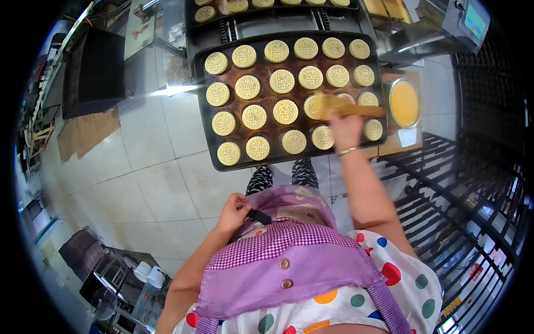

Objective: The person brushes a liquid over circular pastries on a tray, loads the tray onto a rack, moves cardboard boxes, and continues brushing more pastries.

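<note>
A dark baking tray lies in front of me with rows of round pale-yellow pastries on it, their tops stamped with a pattern. Over its right part, my right hand is closed round a wide pastry brush with a wooden handle. The yellowish bristles point left and are smeared by motion; they cover part of some pastries, and I cannot tell if they touch. At my waist, beside the purple apron, the fingers of my left hand are closed on a small flat black object.
Just right of the tray stands a round bowl of orange-yellow liquid. Another tray of pastries sits beyond, at the top. A dark slatted rack lies on the right, and a machine with a screen at the upper right.
</note>
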Demonstrator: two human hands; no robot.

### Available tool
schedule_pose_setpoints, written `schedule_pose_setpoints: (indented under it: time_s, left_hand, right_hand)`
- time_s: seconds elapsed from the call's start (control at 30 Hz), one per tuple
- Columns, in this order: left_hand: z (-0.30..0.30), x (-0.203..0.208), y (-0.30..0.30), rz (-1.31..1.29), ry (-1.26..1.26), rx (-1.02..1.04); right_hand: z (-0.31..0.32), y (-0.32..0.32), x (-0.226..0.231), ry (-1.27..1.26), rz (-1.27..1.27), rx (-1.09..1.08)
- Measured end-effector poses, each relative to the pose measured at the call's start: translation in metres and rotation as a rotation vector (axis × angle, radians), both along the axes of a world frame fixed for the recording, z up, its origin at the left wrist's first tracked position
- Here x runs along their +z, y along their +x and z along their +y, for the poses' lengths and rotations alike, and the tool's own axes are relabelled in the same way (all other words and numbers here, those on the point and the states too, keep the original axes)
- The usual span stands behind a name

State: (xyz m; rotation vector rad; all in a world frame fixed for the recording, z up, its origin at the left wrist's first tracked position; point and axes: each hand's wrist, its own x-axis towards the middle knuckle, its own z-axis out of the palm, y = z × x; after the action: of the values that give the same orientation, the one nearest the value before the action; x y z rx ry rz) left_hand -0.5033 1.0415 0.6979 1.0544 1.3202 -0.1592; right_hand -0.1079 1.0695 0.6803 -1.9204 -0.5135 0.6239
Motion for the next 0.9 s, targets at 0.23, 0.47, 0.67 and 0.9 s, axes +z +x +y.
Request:
schedule_pose_setpoints:
  time_s: [0.23, 0.47, 0.67, 0.9]
  left_hand:
    - [0.008, 0.005, -0.025, 0.004, -0.024, 0.015]
    - [0.015, 0.012, -0.021, -0.066, 0.045, 0.006]
    - [0.013, 0.003, -0.042, -0.030, -0.031, 0.102]
    - [0.020, 0.009, -0.052, -0.022, -0.007, 0.081]
  right_hand:
    - [0.008, -0.002, 0.022, -0.219, -0.112, 0.030]
    - [0.080, -0.155, -0.003, -0.056, 0.097, 0.250]
    - [0.025, 0.003, 0.009, -0.354, -0.128, -0.067]
    - [0.002, 0.006, 0.017, -0.415, -0.083, 0.050]
